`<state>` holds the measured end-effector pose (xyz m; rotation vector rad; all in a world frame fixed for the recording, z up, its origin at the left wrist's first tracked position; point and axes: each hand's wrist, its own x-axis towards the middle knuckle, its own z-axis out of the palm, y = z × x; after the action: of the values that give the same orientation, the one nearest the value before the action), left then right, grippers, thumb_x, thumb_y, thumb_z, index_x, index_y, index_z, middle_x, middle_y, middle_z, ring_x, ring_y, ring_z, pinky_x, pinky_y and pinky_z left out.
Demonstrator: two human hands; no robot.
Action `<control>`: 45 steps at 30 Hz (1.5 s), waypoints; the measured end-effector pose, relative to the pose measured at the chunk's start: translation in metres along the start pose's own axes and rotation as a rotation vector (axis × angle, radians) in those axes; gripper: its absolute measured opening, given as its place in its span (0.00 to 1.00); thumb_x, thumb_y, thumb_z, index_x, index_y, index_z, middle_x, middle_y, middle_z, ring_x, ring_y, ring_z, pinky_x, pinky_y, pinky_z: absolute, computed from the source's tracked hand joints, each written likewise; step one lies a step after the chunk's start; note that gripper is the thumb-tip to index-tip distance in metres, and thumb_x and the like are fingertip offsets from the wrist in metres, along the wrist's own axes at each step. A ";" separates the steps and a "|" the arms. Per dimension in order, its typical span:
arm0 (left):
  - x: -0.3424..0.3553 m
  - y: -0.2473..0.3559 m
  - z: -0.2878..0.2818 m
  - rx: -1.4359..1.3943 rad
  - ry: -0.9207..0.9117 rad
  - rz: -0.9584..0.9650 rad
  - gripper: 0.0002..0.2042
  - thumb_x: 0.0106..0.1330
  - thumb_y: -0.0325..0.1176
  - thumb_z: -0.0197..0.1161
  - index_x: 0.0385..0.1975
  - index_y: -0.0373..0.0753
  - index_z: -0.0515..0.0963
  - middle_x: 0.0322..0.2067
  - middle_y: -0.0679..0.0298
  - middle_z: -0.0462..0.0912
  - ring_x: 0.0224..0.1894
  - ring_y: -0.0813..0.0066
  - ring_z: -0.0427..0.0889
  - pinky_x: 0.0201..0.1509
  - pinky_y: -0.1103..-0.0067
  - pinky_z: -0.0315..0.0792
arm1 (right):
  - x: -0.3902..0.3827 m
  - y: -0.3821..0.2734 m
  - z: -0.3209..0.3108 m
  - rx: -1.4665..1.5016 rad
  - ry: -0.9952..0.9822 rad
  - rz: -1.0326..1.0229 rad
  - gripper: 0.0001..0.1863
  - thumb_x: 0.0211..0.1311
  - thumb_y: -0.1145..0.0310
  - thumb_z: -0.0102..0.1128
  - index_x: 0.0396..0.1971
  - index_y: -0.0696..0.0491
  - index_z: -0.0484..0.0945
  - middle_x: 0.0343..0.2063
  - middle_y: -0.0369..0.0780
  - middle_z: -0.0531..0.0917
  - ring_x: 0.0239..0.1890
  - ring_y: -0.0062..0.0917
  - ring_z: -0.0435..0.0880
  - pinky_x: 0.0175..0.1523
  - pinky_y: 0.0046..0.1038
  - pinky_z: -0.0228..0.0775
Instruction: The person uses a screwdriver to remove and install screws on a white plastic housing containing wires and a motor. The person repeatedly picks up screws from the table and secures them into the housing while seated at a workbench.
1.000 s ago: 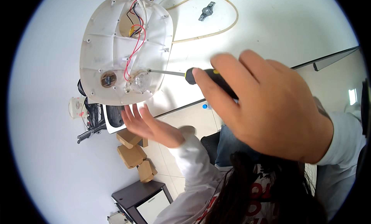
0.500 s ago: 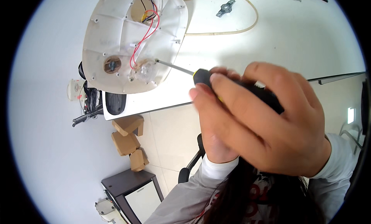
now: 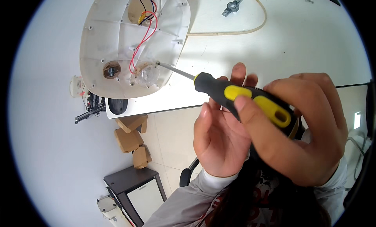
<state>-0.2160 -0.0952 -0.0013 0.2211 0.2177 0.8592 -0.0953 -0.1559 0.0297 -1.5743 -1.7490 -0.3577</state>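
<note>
My right hand (image 3: pixel 309 117) is closed around a black-and-yellow screwdriver (image 3: pixel 215 84), its thumb on the handle. The shaft points left, and its tip meets a small post beside a clear round plastic part (image 3: pixel 149 76). That part sits in a white ribbed plastic shell (image 3: pixel 113 40) at the upper left. Red wires (image 3: pixel 141 44) loop across the shell. My left hand (image 3: pixel 223 142) lies palm up beneath the handle, with thumb and fingers spread; part of the fingers is hidden behind the screwdriver.
A grey metal bracket (image 3: pixel 232 6) and a beige cord (image 3: pixel 235 33) lie on the white table (image 3: pixel 305 42). Against the shell's near side sits a dark oval tray (image 3: pixel 117 106). Cardboard boxes (image 3: pixel 130 140) and a dark cabinet (image 3: pixel 131 178) stand on the floor, near a black chair armrest (image 3: pixel 185 177).
My left hand has loosened from the handle and opened downward. My right hand has shifted back along the handle, showing more of its yellow grips. The screwdriver tip stays at the same post.
</note>
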 end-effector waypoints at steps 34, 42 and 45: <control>-0.005 0.003 -0.007 -0.215 -0.039 -0.164 0.19 0.69 0.49 0.45 0.51 0.42 0.59 0.43 0.63 0.69 0.49 0.70 0.71 0.55 0.71 0.70 | -0.019 -0.012 0.006 0.139 -0.029 0.146 0.29 0.48 0.51 0.64 0.38 0.64 0.75 0.19 0.39 0.77 0.13 0.20 0.75 0.18 0.17 0.66; -0.005 0.004 -0.009 -0.150 -0.179 -0.033 0.18 0.70 0.41 0.44 0.55 0.41 0.56 0.50 0.61 0.64 0.55 0.67 0.66 0.57 0.69 0.72 | -0.024 -0.014 0.009 0.237 0.042 0.158 0.26 0.55 0.54 0.59 0.40 0.66 0.74 0.22 0.42 0.80 0.15 0.25 0.78 0.19 0.19 0.69; -0.005 0.003 -0.013 -0.128 -0.201 -0.013 0.18 0.70 0.38 0.45 0.57 0.40 0.55 0.51 0.61 0.63 0.57 0.66 0.66 0.58 0.69 0.72 | -0.026 -0.011 0.010 0.252 0.076 0.144 0.27 0.58 0.53 0.56 0.40 0.66 0.74 0.23 0.43 0.81 0.15 0.26 0.79 0.19 0.20 0.70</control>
<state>-0.2248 -0.0955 -0.0119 0.1846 -0.0235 0.8292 -0.1098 -0.1704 0.0081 -1.4734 -1.5465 -0.1192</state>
